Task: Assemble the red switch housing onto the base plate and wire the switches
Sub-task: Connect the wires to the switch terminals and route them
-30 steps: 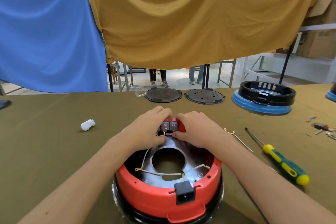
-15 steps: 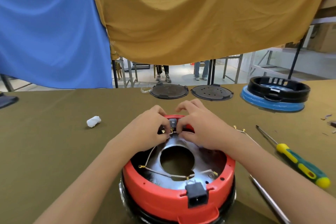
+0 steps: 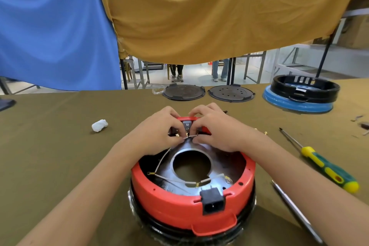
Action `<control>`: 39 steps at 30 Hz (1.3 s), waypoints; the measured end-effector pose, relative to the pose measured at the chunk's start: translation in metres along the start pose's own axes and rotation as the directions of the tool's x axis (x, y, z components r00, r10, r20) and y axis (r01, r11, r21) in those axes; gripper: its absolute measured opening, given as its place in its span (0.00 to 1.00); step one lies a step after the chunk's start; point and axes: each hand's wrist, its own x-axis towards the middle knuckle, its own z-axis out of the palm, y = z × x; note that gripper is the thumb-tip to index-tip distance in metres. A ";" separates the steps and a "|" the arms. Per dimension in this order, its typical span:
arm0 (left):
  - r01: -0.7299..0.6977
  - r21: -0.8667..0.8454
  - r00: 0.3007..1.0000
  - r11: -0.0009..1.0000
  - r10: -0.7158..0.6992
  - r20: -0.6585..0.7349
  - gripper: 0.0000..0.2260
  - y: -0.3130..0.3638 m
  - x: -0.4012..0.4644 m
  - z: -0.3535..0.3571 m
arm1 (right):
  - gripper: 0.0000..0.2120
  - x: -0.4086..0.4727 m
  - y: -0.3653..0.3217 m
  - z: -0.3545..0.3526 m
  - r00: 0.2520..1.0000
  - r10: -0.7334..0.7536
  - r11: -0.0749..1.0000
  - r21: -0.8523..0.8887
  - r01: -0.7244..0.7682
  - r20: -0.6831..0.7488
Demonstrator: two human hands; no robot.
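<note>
1. The red switch housing (image 3: 185, 201) already sits on the base plate (image 3: 216, 180), at the near middle of the table (image 3: 50, 146). It looks like stiff moulded plastic, light and smooth, so I judge it can slide; if you must steady it, hold it by the outer wall, not by the black socket (image 3: 212, 199) at the front.
2. As a container, the housing holds the metal plate with its round hole, and the white wires (image 3: 165, 158) that lie across it. Farther right, a black ring (image 3: 305, 90) rests in a blue one (image 3: 297, 105); what is inside I cannot tell.
3. Your left hand (image 3: 157, 132) and right hand (image 3: 217, 128) meet at the far rim. Both have curled fingers that pinch a thin wire end beside the grey switches (image 3: 187, 125).
4. The wire is soft and its small brass terminal is probably easy to bend; take it just behind the terminal and push straight.
</note>
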 end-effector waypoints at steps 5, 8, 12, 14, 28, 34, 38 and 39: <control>0.008 0.074 1.000 0.997 -0.005 -0.031 0.06 -0.003 0.002 0.002 | 0.03 0.002 0.000 0.000 1.000 0.008 1.000 0.005 -0.008 -0.004; -0.004 0.089 1.000 0.996 0.006 -0.019 0.09 -0.003 0.002 0.003 | 0.03 0.002 0.000 0.000 1.000 0.009 1.000 0.001 -0.009 -0.002; -0.031 0.068 0.999 0.997 0.031 -0.009 0.09 -0.003 0.003 0.002 | 0.03 0.003 0.000 0.000 1.000 0.005 1.000 -0.003 -0.005 -0.012; -0.041 0.066 0.999 0.997 0.040 0.006 0.08 -0.003 0.003 0.001 | 0.03 0.002 0.000 0.000 1.000 0.002 1.000 -0.005 -0.002 -0.009; -0.036 0.060 0.999 0.998 0.036 0.012 0.08 -0.001 0.001 0.000 | 0.03 0.002 0.000 0.000 1.000 -0.001 1.000 -0.007 0.000 -0.028; -0.027 0.081 0.999 0.996 0.024 0.032 0.09 0.000 0.000 0.001 | 0.04 0.002 0.000 0.000 1.000 0.003 1.000 0.000 -0.003 -0.026; -0.025 0.098 0.999 0.995 0.021 0.041 0.09 0.000 0.001 0.001 | 0.05 0.002 0.000 0.000 1.000 0.005 1.000 -0.001 -0.005 -0.027; -0.026 0.096 0.999 0.995 0.022 0.042 0.09 0.000 0.000 0.001 | 0.05 0.002 -0.001 -0.001 1.000 0.005 1.000 0.000 -0.005 -0.028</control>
